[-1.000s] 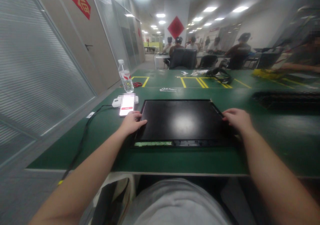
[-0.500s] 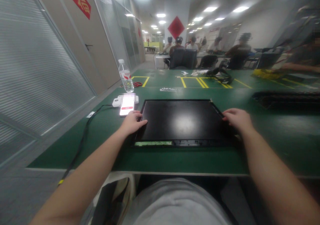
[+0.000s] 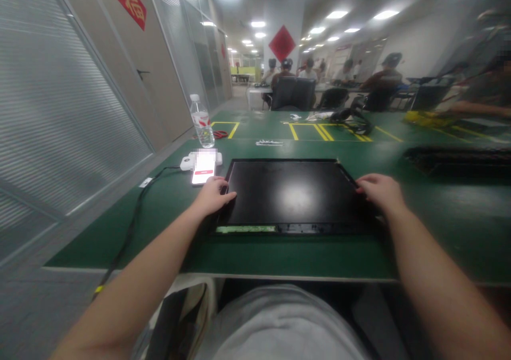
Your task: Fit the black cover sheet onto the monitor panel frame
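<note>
At the left edge of a flat black panel (image 3: 291,192), the left hand (image 3: 211,196) clasps the frame, fingers bent over it. The right hand (image 3: 379,189) clasps the right edge the same way. The one panel lies between both hands on a green table (image 3: 279,256), its near side close to the table's front edge. Just beyond the left hand lies one lit phone (image 3: 203,168). Farther beyond stands one capped water bottle (image 3: 202,121), its fill unclear. Bare tabletop opens to the right of the right hand.

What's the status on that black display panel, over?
Left hand on display panel left edge, right hand on right edge. Panel flat on green table. Phone just beyond left fingers.
</note>
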Demonstrator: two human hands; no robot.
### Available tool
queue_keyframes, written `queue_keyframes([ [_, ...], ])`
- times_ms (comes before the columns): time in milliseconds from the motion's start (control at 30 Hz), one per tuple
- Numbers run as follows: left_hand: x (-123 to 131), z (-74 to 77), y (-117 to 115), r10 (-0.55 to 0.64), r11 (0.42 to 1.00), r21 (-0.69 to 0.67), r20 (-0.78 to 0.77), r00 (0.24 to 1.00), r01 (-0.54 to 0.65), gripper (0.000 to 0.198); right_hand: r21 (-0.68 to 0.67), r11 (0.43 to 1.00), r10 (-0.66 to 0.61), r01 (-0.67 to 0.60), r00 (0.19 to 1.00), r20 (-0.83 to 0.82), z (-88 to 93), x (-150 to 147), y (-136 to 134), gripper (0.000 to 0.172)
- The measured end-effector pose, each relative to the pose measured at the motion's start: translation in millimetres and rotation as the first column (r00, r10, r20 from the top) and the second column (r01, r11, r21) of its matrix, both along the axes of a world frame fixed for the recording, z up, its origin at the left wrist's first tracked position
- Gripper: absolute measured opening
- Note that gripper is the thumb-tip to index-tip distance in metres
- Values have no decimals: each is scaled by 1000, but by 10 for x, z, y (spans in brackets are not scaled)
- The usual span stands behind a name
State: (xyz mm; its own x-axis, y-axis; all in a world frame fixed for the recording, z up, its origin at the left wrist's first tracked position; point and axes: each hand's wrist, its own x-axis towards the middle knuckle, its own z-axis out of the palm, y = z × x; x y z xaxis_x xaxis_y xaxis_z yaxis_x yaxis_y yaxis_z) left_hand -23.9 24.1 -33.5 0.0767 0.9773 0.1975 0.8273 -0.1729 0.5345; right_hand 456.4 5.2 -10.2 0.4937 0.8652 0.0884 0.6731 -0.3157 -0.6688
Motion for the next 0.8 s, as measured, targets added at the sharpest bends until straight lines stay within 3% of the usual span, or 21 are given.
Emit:
queue_keyframes([
  [133, 22, 8, -33, -23, 1000, 15, 63, 998, 22, 67, 7, 1000, 1, -1, 1000, -5, -14, 17, 8, 17],
  [333, 78, 74, -132, -148, 988, 33, 1, 989, 148, 69, 13, 1000, 2, -2, 1000, 2, -34, 38, 25, 17],
  [533, 90, 166, -202, -456, 889, -38, 14, 890, 457, 69, 2, 1000, 12, -12, 1000, -3, -42, 50, 29, 19],
  [800, 56, 240, -217, -574, 813, -85, 49, 817, 576, 63, -1, 1000, 12, -12, 1000, 2, -50, 49, 34, 20],
])
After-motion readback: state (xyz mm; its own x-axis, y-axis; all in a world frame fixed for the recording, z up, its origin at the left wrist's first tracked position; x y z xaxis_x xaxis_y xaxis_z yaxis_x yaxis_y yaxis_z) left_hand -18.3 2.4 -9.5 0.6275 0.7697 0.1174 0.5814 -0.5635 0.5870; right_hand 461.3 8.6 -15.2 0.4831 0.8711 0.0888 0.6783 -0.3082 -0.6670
